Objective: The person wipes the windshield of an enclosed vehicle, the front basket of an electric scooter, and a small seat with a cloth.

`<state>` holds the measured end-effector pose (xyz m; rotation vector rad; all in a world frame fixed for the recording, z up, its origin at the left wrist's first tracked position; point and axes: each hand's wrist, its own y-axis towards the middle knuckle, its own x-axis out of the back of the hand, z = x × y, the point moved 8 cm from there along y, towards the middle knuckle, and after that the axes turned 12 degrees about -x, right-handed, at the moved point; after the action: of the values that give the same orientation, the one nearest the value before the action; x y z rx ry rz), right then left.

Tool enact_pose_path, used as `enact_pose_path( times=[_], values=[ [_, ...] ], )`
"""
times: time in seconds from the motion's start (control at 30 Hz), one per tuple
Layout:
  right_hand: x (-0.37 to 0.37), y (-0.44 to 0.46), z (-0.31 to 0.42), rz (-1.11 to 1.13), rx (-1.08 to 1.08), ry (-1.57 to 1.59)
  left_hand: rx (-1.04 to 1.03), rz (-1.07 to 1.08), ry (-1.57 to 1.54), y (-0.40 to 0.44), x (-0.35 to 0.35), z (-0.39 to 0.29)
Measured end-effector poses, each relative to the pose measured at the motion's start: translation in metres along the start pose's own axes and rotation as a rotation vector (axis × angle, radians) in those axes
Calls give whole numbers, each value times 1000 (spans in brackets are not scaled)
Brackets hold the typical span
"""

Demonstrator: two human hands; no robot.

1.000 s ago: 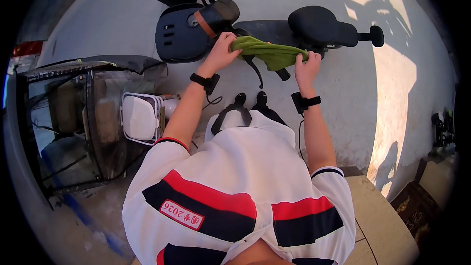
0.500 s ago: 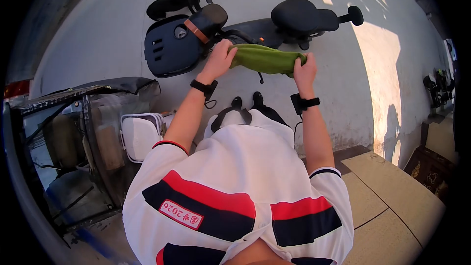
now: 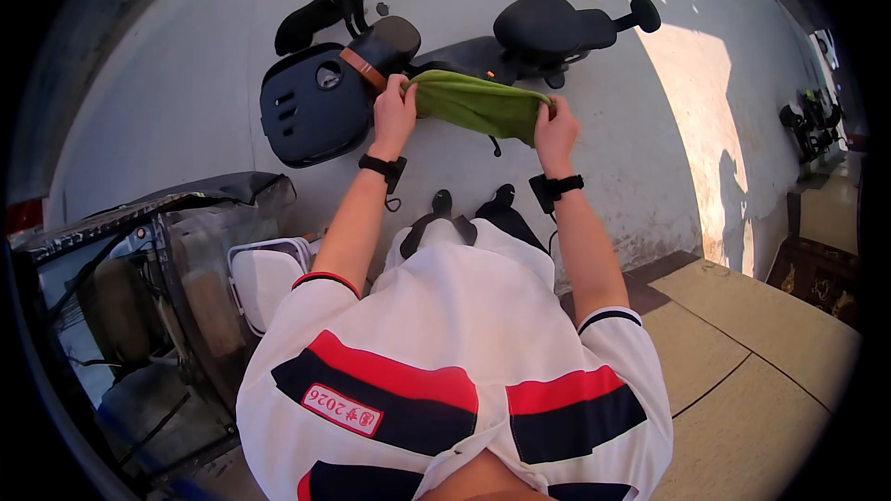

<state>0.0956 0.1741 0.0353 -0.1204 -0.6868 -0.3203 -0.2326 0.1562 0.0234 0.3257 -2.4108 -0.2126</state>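
A green cloth [image 3: 478, 104] is stretched between my two hands in front of me. My left hand [image 3: 395, 117] pinches its left end, close to the scooter's brown strap [image 3: 363, 69]. The right end is gripped by my right hand [image 3: 557, 134]. Beyond the cloth stands a dark electric scooter [image 3: 455, 59] with a black seat [image 3: 538, 24] and a dark front basket [image 3: 314, 104]. The cloth hides part of the scooter's near side. Black bands are on both wrists.
At the left is a vehicle with a clear cover [image 3: 200, 269], with a white folding chair [image 3: 267, 280] beside it. A black dog [image 3: 311, 20] is behind the scooter's front. Tiled flooring [image 3: 742, 343] lies at lower right, and another two-wheeler [image 3: 813, 124] stands far right.
My hands and the cloth have shifted left in view, and the cloth hangs more spread out. The scooter also appears further left, and more of the dog shows.
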Motion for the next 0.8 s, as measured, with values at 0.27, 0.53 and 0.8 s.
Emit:
enact_pose_path(
  times=[0.27,0.53,0.8],
  values=[
    [-51,-24,37,253,293,34,-277,-45,-139,16,-25,-27],
    [-58,-19,35,311,508,43,-431,190,-68,22,-60,-73],
    [-60,-1,24,529,364,-2,-485,138,34,10,-73,-100]
  ],
)
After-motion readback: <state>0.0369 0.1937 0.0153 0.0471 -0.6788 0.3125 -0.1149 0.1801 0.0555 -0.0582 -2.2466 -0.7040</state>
